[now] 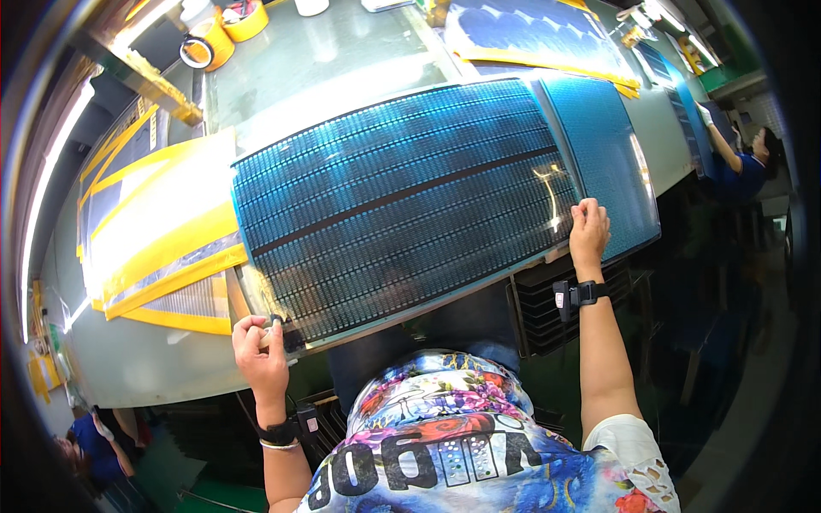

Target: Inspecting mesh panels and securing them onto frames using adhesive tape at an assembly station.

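A large glossy blue sheet [410, 205] patterned with dark rows of small rectangles lies on the table before me. At its near left corner is my left hand [262, 352], fingers closed in a pinch around a small thing with a dark tip; its kind is too small to make out. My right hand [590, 235] is closed at the sheet's near right corner, fingertips pinching the edge. Beyond that edge, a second blue sheet [599, 137] with a fine dotted surface lies alongside, partly behind my right hand.
Clear sheets with yellow tape borders [162, 231] lie at left. Another yellow-edged sheet [530, 38] is at the far right. Rolls of orange tape [220, 47] stand at the back left. Dark slatted racks [556, 316] sit below the table's front edge. A person [744, 162] works at far right.
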Tool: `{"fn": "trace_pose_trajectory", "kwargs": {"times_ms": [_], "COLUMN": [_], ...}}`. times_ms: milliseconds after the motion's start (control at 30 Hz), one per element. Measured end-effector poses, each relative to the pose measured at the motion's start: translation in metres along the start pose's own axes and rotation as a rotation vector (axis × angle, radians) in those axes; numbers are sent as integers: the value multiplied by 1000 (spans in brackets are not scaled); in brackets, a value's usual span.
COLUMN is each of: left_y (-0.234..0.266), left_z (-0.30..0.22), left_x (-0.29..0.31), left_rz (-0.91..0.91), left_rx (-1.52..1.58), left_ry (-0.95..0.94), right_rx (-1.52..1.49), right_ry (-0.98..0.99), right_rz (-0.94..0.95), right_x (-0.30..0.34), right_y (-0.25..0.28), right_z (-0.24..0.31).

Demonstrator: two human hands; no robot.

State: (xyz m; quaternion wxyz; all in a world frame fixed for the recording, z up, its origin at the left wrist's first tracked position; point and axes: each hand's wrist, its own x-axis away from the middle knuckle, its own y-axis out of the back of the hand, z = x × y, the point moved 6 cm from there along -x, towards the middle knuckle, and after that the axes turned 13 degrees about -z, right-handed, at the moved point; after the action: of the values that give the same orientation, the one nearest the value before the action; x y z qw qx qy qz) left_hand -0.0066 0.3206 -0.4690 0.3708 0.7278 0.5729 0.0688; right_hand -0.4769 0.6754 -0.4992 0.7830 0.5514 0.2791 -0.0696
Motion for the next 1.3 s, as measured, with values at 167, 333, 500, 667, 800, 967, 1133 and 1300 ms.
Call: {"fn": "trace_pose_trajectory", "kwargs": {"times_ms": [167,333,500,667,800,967,1133,1300], "left_y": [-3,-4,-7,-10,-10,-6,4,9], "left_z": [-6,-8,-12,-14,-11,-11,-9,-8], "left_x": [1,1,4,9,8,5,1,-3], "left_rz": [-47,-68,-99,-130,-152,-123,30,137], "left_rx": [-95,-101,-190,-242,-218,-181,-69,24], "left_ry": [-106,-129,-226,-296,-303,-294,-242,-243], "right_rx": [33,48,50,108,-219,-684,-809,-612], "right_ry": [-19,-16,-13,36,341,722,779,764], "right_rz": [30,29,24,-41,-54,343,483,612], "right_x": [1,1,2,4,47,159,198,203], "right_y": [-2,-3,-4,15,37,43,41,29], "right_z": [-2,-4,-6,19,126,313,398,417]}}
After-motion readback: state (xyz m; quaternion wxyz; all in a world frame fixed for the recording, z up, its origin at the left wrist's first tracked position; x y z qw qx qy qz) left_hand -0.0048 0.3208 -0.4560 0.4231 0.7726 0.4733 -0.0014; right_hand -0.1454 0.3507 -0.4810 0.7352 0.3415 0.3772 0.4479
